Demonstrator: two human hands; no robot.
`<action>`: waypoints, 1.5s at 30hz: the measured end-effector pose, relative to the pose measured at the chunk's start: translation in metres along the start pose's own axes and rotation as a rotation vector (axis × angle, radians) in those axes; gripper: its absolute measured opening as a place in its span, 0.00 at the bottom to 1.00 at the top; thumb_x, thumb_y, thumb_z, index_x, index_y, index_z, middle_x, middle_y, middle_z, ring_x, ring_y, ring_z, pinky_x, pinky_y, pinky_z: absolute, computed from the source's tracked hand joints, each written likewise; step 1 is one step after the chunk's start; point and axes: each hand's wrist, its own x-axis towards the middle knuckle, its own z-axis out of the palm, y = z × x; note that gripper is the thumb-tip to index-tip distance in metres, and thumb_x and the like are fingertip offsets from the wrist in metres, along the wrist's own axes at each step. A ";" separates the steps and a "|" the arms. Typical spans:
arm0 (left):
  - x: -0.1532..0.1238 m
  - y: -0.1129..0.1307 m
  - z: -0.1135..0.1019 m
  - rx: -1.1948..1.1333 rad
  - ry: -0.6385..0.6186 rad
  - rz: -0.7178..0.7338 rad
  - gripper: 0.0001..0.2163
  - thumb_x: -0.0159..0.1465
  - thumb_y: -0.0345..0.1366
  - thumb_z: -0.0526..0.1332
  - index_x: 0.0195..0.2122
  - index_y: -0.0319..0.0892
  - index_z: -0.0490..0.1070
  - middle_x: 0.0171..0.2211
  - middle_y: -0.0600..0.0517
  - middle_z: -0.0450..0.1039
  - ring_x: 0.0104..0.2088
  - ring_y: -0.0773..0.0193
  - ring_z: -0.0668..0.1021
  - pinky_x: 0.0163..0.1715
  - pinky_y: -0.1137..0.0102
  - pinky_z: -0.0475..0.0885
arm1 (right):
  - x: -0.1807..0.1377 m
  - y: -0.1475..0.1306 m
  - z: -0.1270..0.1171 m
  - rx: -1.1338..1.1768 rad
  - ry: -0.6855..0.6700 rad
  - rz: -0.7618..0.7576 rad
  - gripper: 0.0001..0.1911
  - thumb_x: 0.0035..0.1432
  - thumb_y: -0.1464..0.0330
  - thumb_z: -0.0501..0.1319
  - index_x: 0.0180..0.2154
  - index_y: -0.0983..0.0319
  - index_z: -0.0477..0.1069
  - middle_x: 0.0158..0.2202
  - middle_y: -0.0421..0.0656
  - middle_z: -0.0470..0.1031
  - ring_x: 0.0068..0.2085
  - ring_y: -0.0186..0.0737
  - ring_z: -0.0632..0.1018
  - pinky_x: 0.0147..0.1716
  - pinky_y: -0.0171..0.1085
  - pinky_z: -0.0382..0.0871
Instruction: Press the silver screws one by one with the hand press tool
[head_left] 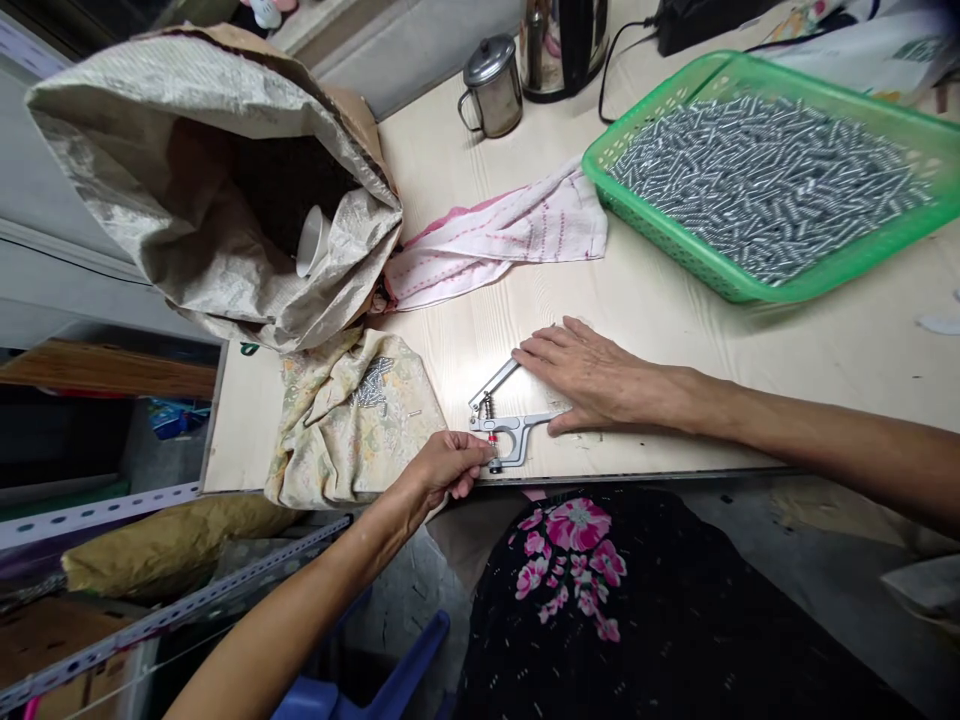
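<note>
My right hand (592,375) spans the two grey handles of a pair of snap-fastener pliers (517,440), its fingers on the upper handle and its thumb at the lower one. The handles stand wide apart, and the pliers lie near the table's front edge. My left hand (454,462) is closed in a pinch at the jaw, beside a small red part; whatever its fingertips hold is hidden. Left of the pliers, a small heap of silvery metal pieces (373,383) rests on a flowered cloth (405,440).
A green basket (675,240) full of small ridged metal pieces stands at the back right. An open woven sack (217,270) with a white cup (313,242) fills the left. Behind are a striped towel (510,235), a lidded metal mug (495,90) and a kettle (564,50).
</note>
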 end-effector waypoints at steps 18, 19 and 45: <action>0.015 0.027 0.037 1.208 0.386 1.088 0.33 0.62 0.39 0.66 0.64 0.35 0.54 0.61 0.36 0.62 0.59 0.49 0.66 0.59 0.55 0.65 | -0.010 -0.012 -0.003 0.101 0.001 0.084 0.31 0.50 0.57 0.70 0.49 0.68 0.66 0.46 0.53 0.70 0.45 0.51 0.69 0.43 0.45 0.65; 0.018 0.031 0.038 1.228 0.357 1.077 0.34 0.62 0.39 0.66 0.64 0.35 0.53 0.60 0.36 0.63 0.58 0.49 0.67 0.58 0.55 0.66 | -0.013 -0.012 -0.003 0.088 0.001 0.111 0.33 0.48 0.57 0.71 0.50 0.68 0.66 0.46 0.54 0.70 0.46 0.51 0.69 0.43 0.45 0.65; 0.012 -0.005 0.068 1.209 0.599 1.179 0.23 0.69 0.39 0.55 0.62 0.33 0.57 0.62 0.34 0.62 0.64 0.45 0.63 0.61 0.49 0.63 | -0.009 0.010 -0.008 0.074 0.002 0.048 0.18 0.64 0.57 0.58 0.44 0.66 0.72 0.42 0.51 0.73 0.42 0.46 0.70 0.41 0.41 0.61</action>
